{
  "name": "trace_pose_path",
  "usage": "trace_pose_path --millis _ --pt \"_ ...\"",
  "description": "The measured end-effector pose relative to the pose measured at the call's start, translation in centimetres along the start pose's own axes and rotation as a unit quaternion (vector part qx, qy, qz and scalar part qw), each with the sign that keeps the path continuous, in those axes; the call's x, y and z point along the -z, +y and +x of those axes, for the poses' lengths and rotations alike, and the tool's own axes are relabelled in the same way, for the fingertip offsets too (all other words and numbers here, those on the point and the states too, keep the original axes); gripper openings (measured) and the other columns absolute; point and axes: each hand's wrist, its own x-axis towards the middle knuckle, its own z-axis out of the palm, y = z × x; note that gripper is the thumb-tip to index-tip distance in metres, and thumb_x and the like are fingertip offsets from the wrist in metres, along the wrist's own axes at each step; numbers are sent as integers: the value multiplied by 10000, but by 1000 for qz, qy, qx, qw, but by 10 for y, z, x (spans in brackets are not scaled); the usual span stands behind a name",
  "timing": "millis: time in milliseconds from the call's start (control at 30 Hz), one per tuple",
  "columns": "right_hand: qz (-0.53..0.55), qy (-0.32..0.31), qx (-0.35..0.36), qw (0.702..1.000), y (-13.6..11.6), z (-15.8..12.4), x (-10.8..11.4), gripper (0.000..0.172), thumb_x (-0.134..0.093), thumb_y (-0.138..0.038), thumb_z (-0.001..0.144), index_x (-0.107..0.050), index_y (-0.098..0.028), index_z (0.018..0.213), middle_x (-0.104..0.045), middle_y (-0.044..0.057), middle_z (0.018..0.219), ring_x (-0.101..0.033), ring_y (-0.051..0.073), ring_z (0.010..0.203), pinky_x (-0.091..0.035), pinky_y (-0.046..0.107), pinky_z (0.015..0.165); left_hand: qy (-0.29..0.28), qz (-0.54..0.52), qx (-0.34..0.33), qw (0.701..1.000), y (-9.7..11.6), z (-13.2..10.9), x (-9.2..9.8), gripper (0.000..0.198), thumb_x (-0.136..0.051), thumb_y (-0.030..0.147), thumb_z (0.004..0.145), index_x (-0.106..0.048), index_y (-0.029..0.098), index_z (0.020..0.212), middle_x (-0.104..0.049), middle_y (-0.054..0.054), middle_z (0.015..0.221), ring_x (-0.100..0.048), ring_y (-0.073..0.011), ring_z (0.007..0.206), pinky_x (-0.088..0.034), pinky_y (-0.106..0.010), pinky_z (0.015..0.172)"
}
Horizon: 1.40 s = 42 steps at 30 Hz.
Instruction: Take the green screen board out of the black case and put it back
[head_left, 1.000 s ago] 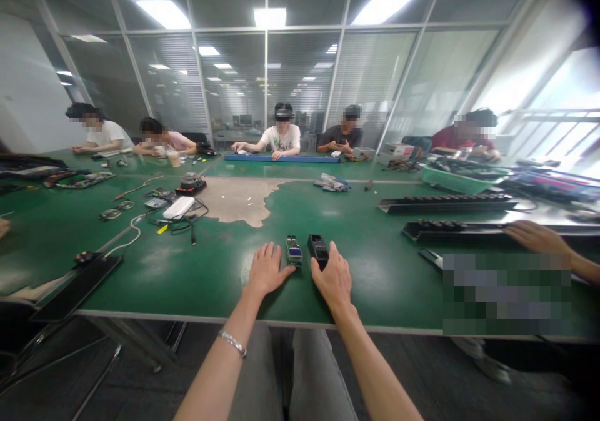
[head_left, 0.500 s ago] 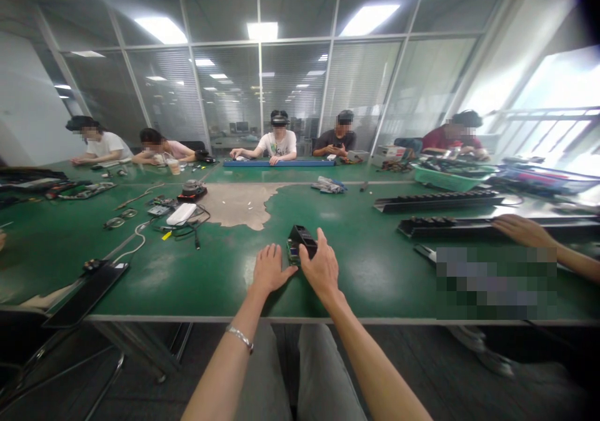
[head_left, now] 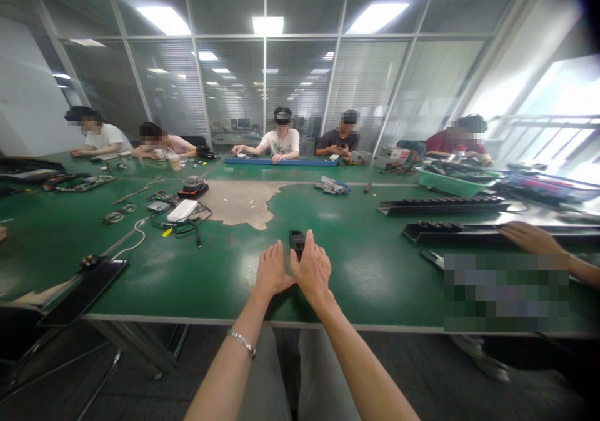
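Head view: case (head_left: 297,238) lay on near table (head_left: 379,287); right hand (head_left: 313,270) covered its near end, forefinger extended, grip unclear, likely steadying it; left hand (head_left: 272,268), open, seemingly empty, flanked it left.

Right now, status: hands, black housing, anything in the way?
Right hand at black housing, grip unclear. Left hand open, close beside right. Right hand blocks housing's near end from view.

White light panels (head_left: 377,18) and a glaring right-hand window (head_left: 565,96) brighten the soft, edge-stretched view.
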Motion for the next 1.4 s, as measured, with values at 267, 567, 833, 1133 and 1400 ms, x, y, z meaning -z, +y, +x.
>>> trace_pose_path --millis 267,567,833,1133,1400 --pt "-1 -31 -21 999 13 -17 -15 762 -487 -394 883 -203 -44 1497 -665 199 1092 -606 323 1007 -434 401 838 12 -16 3 1000 0 0 0 871 -427 487 846 -128 21 1519 -305 -205 1547 -289 -339 1414 -197 -472 1153" --pt "61 -58 -36 996 29 -10 -20 918 -526 -572 845 -170 -41 1503 -589 212 1261 -573 324 1114 -430 404 926 12 -20 2 1000 -1 0 0 953 -494 534 797 -117 50 1526 -297 -192 1551 -278 -341 1416 -196 -473 1157" --pt "18 -51 -25 998 16 -3 -15 914 -548 -530 849 -149 -51 1517 -640 189 1134 -593 325 1043 -432 391 870 9 -15 5 1000 2 1 3 790 -400 424 869 -157 51 1521 -295 -171 1560 -291 -303 1416 -195 -440 1161" --pt "23 -24 -20 999 13 -3 -15 729 -491 -362 902 -217 -53 1502 -666 147 1079 -592 290 1000 -437 354 845 -18 14 -7 1000 6 2 8 825 -427 520 854 -229 61 1511 -307 -162 1557 -263 -314 1427 -186 -450 1166" --pt "85 38 -46 995 22 25 7 704 -477 -419 909 -253 -100 1495 -629 165 1219 -585 288 1056 -450 380 879 -39 8 3 999 6 3 10 1006 -375 781 812 -213 88 1523 -274 -166 1571 -235 -349 1440 -170 -475 1169"
